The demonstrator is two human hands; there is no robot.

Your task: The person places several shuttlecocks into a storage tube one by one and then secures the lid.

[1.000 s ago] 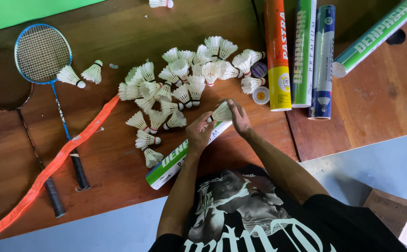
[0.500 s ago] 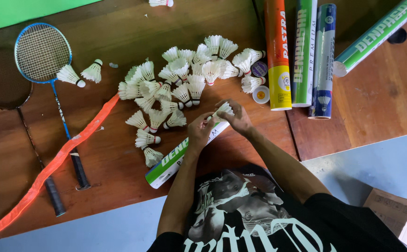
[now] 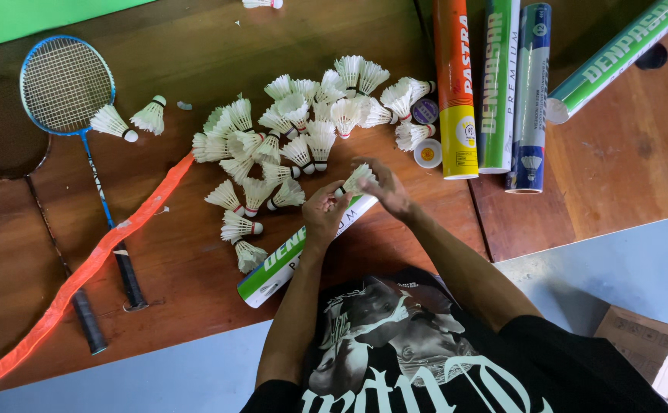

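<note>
I am watching from above as both hands are meeting over the wooden worktop [image 3: 196, 306], just above the upper end of a green-and-white tube [image 3: 288, 256] that is lying slanted on the wood. The left hand [image 3: 325, 213] is pinching the cork end of a white shuttlecock [image 3: 355, 182], fingers narrow and closed on it, while the right hand [image 3: 384, 191] is cupping the feather skirt from the other side, its fingers curled round and touching the feathers. The shuttlecock is sitting between the two hands, just beside the tube's end; I cannot tell whether it is touching the tube. Beyond the hands a loose heap of shuttlecocks [image 3: 296, 130] is spreading across the wood, with two more shuttlecocks [image 3: 129, 121] lying apart near a blue-framed racket [image 3: 70, 88]. A dark racket [image 3: 1, 138] is lying at the left edge, and a long orange strip [image 3: 97, 260] is running diagonally across the handles. On the right, an orange-and-yellow tube [image 3: 456, 84], a green tube [image 3: 498, 84], a blue tube [image 3: 531, 92] and a slanted green tube [image 3: 617, 53] are lying side by side.
</note>
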